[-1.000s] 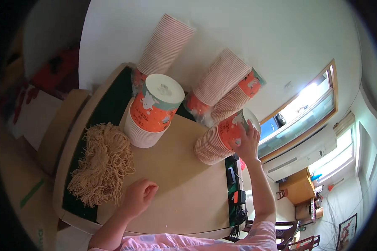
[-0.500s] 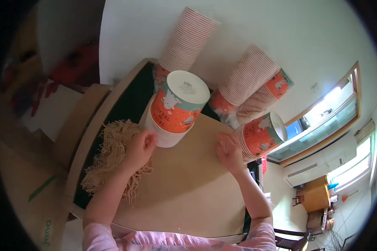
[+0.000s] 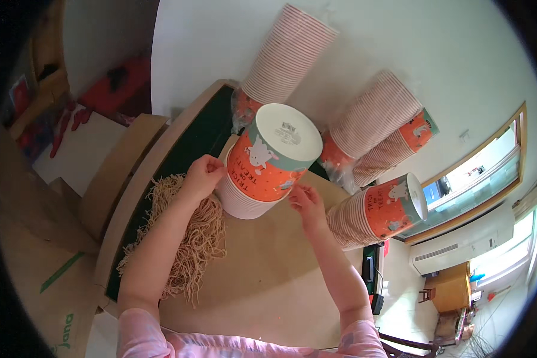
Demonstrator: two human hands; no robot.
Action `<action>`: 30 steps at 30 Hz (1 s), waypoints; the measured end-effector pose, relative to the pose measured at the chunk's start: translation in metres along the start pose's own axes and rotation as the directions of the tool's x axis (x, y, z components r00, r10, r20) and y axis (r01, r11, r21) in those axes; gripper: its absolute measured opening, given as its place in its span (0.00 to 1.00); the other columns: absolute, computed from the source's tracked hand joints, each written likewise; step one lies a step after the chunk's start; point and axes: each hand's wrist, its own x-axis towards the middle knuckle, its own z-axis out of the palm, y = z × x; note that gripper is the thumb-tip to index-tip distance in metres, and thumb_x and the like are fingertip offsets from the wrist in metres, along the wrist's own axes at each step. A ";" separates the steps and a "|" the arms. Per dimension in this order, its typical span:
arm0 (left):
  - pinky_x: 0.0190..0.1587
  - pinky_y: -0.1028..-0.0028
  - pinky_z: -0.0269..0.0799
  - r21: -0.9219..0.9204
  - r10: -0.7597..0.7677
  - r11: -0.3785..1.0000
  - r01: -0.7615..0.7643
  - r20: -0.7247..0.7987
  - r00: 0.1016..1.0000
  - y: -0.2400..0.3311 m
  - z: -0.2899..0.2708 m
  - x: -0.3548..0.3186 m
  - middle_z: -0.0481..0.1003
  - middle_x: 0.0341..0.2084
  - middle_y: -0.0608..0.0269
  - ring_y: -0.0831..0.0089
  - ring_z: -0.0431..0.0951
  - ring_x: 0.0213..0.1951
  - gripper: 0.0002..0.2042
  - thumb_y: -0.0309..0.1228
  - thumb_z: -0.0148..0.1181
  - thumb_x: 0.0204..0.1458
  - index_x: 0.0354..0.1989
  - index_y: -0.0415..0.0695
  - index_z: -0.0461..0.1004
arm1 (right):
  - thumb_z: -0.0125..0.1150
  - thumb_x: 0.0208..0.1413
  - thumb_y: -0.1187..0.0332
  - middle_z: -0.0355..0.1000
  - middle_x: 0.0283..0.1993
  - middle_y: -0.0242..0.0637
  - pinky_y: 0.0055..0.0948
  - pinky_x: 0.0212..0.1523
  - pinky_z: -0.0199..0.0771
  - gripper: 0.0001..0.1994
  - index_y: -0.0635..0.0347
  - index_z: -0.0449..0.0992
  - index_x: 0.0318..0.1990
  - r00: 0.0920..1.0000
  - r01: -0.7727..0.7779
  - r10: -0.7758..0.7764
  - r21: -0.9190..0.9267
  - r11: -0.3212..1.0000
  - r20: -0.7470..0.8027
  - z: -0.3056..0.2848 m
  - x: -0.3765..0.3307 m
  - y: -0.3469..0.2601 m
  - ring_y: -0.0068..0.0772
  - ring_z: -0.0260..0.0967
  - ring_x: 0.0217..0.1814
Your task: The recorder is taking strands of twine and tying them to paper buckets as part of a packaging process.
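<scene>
In front of me stands an upside-down stack of orange paper buckets (image 3: 262, 173) with a green band, a white cartoon figure and a white base on top. My left hand (image 3: 205, 176) is at its left side, thumb and fingertips pinched together. Close by the stack's lower right side is my right hand (image 3: 308, 206), its fingers curled and pinched. Whatever either pinch holds is too small to make out. Under and beside my left forearm lies a tangled heap of cream cords (image 3: 200, 238). Another upside-down bucket stack (image 3: 376, 212) stands to the right of my right hand.
Plastic-wrapped bucket stacks lean at the back wall, one on the left (image 3: 286, 56) and others on the right (image 3: 376, 113). The brown board (image 3: 262, 298) covers much of the green-topped table (image 3: 188, 131). Cardboard boxes (image 3: 122, 161) stand at the left; a dark chair (image 3: 406, 343) is lower right.
My right hand has moved left, away from the right stack, to the middle stack's right side. My left hand has risen along that stack's left side. The whole view has shifted slightly.
</scene>
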 end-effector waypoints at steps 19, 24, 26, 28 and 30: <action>0.18 0.79 0.59 -0.142 -0.101 0.983 0.117 0.116 0.988 0.002 -0.003 0.002 0.71 0.18 0.67 0.81 0.67 0.17 0.08 0.30 0.60 0.53 0.30 0.37 0.74 | 0.59 0.57 0.65 0.72 0.31 0.28 0.21 0.32 0.66 0.07 0.59 0.75 0.39 0.982 -0.181 0.179 0.023 0.983 0.053 -0.006 0.013 -0.009 0.19 0.66 0.31; 0.16 0.80 0.59 -0.203 -0.038 0.977 0.057 0.097 0.995 0.008 0.000 -0.001 0.69 0.17 0.68 0.81 0.66 0.16 0.07 0.29 0.57 0.55 0.29 0.39 0.72 | 0.59 0.57 0.67 0.71 0.30 0.27 0.20 0.30 0.65 0.06 0.59 0.75 0.37 0.972 -0.209 0.198 0.083 0.974 0.123 -0.006 0.012 -0.015 0.18 0.66 0.29; 0.16 0.80 0.59 -0.201 -0.026 0.979 0.044 0.093 0.995 0.013 -0.003 -0.001 0.69 0.17 0.69 0.81 0.66 0.16 0.07 0.30 0.57 0.55 0.29 0.39 0.72 | 0.59 0.58 0.67 0.71 0.30 0.27 0.20 0.30 0.64 0.06 0.59 0.75 0.37 0.964 -0.233 0.212 0.128 0.964 0.159 -0.006 0.012 -0.018 0.18 0.66 0.28; 0.17 0.80 0.58 -0.267 -0.039 0.961 0.077 0.146 0.988 0.019 -0.007 -0.001 0.69 0.17 0.69 0.82 0.66 0.16 0.07 0.30 0.57 0.55 0.29 0.40 0.72 | 0.58 0.58 0.67 0.71 0.29 0.27 0.20 0.29 0.64 0.06 0.59 0.75 0.36 0.965 -0.224 0.198 0.144 0.964 0.172 -0.003 0.011 -0.024 0.18 0.66 0.27; 0.17 0.80 0.58 -0.297 -0.030 0.952 0.073 0.148 0.989 0.026 -0.009 -0.001 0.69 0.17 0.70 0.82 0.66 0.17 0.07 0.31 0.57 0.55 0.29 0.41 0.72 | 0.58 0.58 0.67 0.70 0.28 0.27 0.20 0.29 0.64 0.06 0.59 0.75 0.36 0.965 -0.216 0.186 0.160 0.963 0.183 -0.001 0.010 -0.032 0.19 0.66 0.27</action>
